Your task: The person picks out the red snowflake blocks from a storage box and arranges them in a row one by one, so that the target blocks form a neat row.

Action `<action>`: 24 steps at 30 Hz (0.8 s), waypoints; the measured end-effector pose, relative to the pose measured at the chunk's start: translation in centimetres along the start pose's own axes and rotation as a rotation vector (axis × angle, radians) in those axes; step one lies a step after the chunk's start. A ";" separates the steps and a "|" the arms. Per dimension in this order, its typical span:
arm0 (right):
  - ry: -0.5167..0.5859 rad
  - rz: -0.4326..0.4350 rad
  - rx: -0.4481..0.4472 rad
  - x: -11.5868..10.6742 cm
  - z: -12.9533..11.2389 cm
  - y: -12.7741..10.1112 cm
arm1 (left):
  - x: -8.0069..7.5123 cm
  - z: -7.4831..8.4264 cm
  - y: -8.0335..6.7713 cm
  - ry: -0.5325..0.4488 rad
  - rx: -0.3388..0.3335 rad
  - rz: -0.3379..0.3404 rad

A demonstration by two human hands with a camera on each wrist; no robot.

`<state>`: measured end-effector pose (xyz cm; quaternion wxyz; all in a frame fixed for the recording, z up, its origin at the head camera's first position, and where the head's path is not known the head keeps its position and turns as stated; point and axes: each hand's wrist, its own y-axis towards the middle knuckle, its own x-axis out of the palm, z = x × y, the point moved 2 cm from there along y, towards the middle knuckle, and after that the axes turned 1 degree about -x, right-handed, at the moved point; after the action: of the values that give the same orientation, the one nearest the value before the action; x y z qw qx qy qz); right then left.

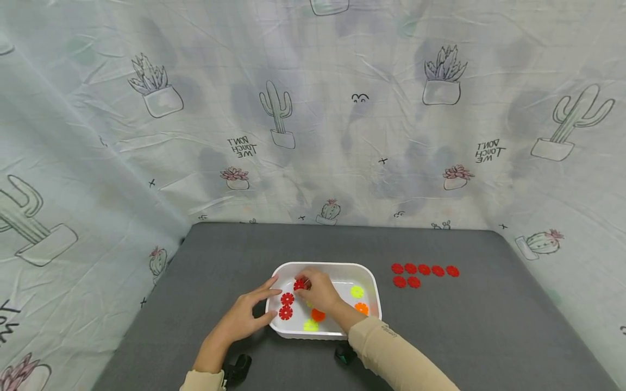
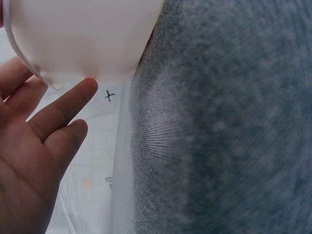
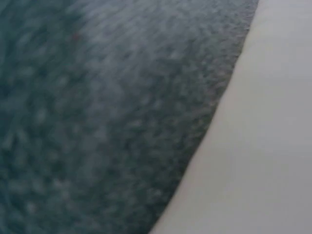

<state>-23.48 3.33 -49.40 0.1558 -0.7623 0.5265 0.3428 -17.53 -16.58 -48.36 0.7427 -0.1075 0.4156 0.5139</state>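
A white plastic tray (image 1: 368, 269) on the grey table holds several notched, flower-shaped discs. My left hand (image 1: 244, 314) is spread at the tray's left end, fingertips at the rim. In the left wrist view its fingers (image 2: 68, 105) lie extended along the tray wall (image 2: 83, 39). Inside the tray, my right hand (image 1: 320, 293) pinches a red disc (image 1: 299, 284) between thumb and fingers, partly hiding it. Two more red discs (image 1: 286, 313) lie just nearer. The right wrist view has only the tray's outer wall (image 3: 263, 136) and the table.
Orange discs (image 1: 361, 308) and yellow-green discs (image 1: 357, 292) lie elsewhere in the tray. Right of the tray, several red discs (image 1: 424, 270) form two rows on the table (image 1: 469, 326). A patterned cloth (image 1: 342, 119) hangs behind and at both sides.
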 end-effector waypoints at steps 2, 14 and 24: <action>0.034 0.016 -0.008 -0.2 -0.1 0.0 | 0.0 0.0 0.0 0.009 0.002 0.001; 0.215 0.052 0.024 -1.5 -0.8 -0.3 | -0.1 0.1 -0.1 0.015 -0.004 0.005; 0.337 0.072 0.064 -4.1 -1.1 -2.1 | -0.1 0.1 -0.2 -0.009 -0.052 -0.016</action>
<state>-22.00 6.33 -46.04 0.0771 -0.7842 0.5829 0.1984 -17.34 -16.63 -48.28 0.7457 -0.1275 0.3978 0.5190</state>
